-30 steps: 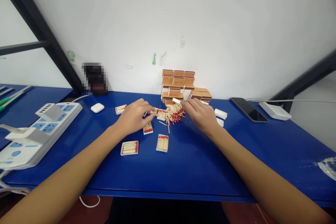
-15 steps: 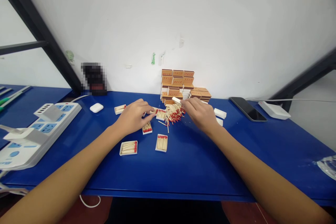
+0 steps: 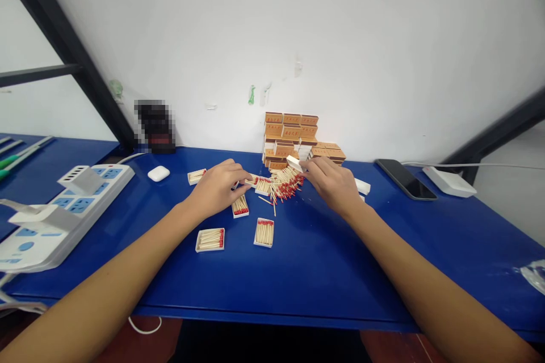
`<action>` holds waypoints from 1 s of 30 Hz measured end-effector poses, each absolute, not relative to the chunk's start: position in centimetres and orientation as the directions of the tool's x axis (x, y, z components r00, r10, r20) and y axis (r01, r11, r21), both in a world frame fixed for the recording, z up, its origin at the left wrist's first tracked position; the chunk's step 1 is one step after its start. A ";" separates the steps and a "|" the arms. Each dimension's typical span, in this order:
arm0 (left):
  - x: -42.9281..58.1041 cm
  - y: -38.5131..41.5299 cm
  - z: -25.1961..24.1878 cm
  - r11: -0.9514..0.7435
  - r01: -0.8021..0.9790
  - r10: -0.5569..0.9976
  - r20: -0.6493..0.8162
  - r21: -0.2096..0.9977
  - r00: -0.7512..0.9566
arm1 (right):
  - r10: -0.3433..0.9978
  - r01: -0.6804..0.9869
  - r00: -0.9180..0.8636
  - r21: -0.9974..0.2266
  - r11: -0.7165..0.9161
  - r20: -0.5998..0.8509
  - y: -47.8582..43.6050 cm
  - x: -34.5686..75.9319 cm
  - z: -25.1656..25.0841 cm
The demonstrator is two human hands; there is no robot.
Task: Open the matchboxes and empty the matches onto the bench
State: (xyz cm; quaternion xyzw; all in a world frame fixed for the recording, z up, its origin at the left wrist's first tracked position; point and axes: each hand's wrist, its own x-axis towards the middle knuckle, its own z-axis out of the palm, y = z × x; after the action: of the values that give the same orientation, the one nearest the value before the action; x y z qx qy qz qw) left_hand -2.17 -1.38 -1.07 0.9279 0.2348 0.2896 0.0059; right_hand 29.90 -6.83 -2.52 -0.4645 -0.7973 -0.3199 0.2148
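Red-tipped matches (image 3: 252, 180) show at the fingertips of my left hand (image 3: 221, 184), which is closed on them in a pinch. My right hand (image 3: 330, 181) grips a small white matchbox tray (image 3: 293, 163), held tilted above a loose heap of matches (image 3: 286, 184). Just left of the heap lies a filled tray (image 3: 263, 185). Nearer to me are two more trays of matches, one on the left (image 3: 210, 239) and one in the middle (image 3: 264, 232). Another filled tray (image 3: 240, 207) is partly hidden under my left hand, and one (image 3: 196, 176) lies behind it.
Brown matchbox covers (image 3: 292, 130) stand stacked against the wall. White trays (image 3: 363, 186) lie beside my right wrist. A phone (image 3: 406, 180) and a white box (image 3: 450, 181) are at right; a power strip (image 3: 76, 210) and a white earphone case (image 3: 158, 173) at left.
The white tray in my right hand has turned and tilted slightly over the heap. My left hand stays in nearly the same place. The whole view has shifted a little.
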 end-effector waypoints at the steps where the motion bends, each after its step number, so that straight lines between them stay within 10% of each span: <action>1: -2.2 -1.4 -1.1 -0.893 0.425 0.432 0.541 0.146 0.721 | 0.610 0.877 -0.477 0.302 0.373 0.633 -6.8 30.0 -2.5; 8: -2.3 -1.5 -1.2 -0.890 0.430 0.437 0.561 0.155 0.703 | 0.711 0.946 -0.106 -0.150 0.288 0.695 -6.9 32.1 -0.7; 14: -2.1 -1.6 -1.0 -0.889 0.432 0.440 0.551 0.154 0.709 | 0.903 0.790 0.233 -0.612 0.041 0.361 -8.9 39.9 2.6; 24: -2.1 -1.6 -1.0 -0.887 0.437 0.447 0.528 0.153 0.722 | 0.988 0.772 0.154 -0.626 -0.109 0.019 -8.6 44.3 0.1; 30: -2.2 -1.6 -1.0 -0.876 0.461 0.463 0.510 0.140 0.725 | 0.933 0.829 0.195 -0.560 0.008 0.302 -8.1 38.9 0.9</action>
State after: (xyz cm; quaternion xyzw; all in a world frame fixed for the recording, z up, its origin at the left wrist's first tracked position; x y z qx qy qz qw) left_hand -2.15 -1.64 -0.96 0.9288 0.2485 0.2748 0.0017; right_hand 38.92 -8.11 0.90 -0.6996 -0.6295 0.0795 0.3285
